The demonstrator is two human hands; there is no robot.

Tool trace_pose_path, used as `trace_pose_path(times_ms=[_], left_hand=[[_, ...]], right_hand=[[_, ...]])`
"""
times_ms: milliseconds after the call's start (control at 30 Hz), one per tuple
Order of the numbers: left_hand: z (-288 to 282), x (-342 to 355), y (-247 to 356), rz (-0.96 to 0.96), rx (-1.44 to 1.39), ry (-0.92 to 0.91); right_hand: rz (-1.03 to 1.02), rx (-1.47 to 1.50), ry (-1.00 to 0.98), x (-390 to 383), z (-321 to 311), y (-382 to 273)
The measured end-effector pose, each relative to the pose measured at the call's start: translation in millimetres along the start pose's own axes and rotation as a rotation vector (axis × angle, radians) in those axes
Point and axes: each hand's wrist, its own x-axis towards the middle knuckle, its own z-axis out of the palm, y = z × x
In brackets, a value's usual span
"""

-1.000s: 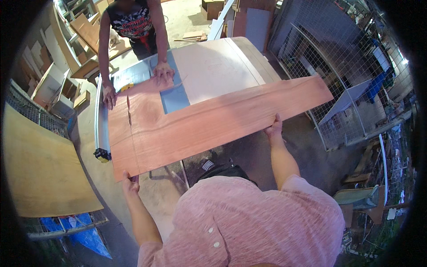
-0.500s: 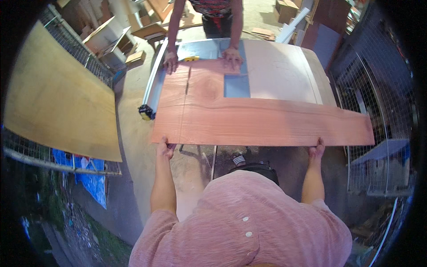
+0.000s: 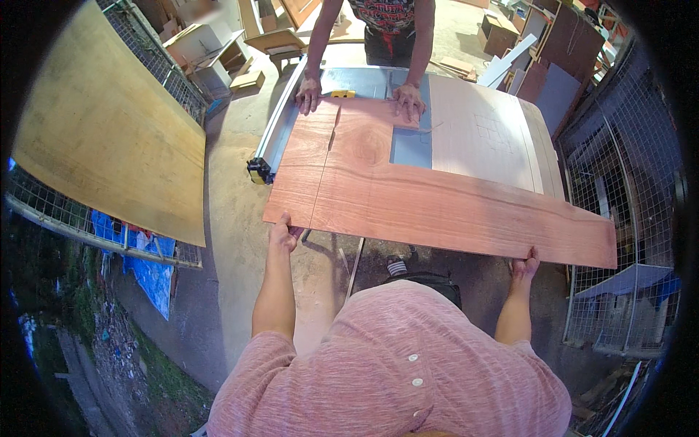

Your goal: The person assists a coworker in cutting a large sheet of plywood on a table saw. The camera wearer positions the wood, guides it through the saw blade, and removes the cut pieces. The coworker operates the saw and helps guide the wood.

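Note:
A reddish-brown plywood panel [image 3: 437, 200] with a rectangular notch in its far side lies partly on a grey metal saw table [image 3: 412, 148]. Its near edge overhangs toward me. My left hand [image 3: 284, 231] grips the near left corner, thumb on top and fingers underneath. Farther right, my right hand [image 3: 525, 265] holds the same edge near the panel's narrow right end, its fingers mostly hidden below. A dark slit and a thin line run through the panel's left part. Across the table, a co-worker's hands [image 3: 309, 95] press on the far edge, beside a small yellow piece [image 3: 342, 94].
A pale wooden board [image 3: 484, 135] extends the table on the right. Along the left stands a metal rail [image 3: 280, 120], with a large yellowish sheet [image 3: 109, 131] beyond it. Wire mesh fencing [image 3: 619, 167] borders the right. Cabinets and offcuts [image 3: 207, 54] lie behind.
The view has tilted, so the table and panel appear farther right and the panel's right end lower. Both my hands keep their hold on the near edge; the co-worker's hands stay on the far edge.

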Motion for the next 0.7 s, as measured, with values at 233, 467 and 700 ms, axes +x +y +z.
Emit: trace_pose_path(times_ms=[233, 467, 700], left_hand=[[-13, 11, 0, 0.007, -0.028, 0.028], [-4, 8, -2, -0.008, -0.031, 0.030], [-11, 11, -1, 0.015, -0.075, 0.046]], right_hand=[[0.001, -0.065, 0.034, -7, 10, 8], [-0.046, -0.101, 0.014, 0, -3, 1], [-0.020, -0.113, 0.053, -1, 3, 6]])
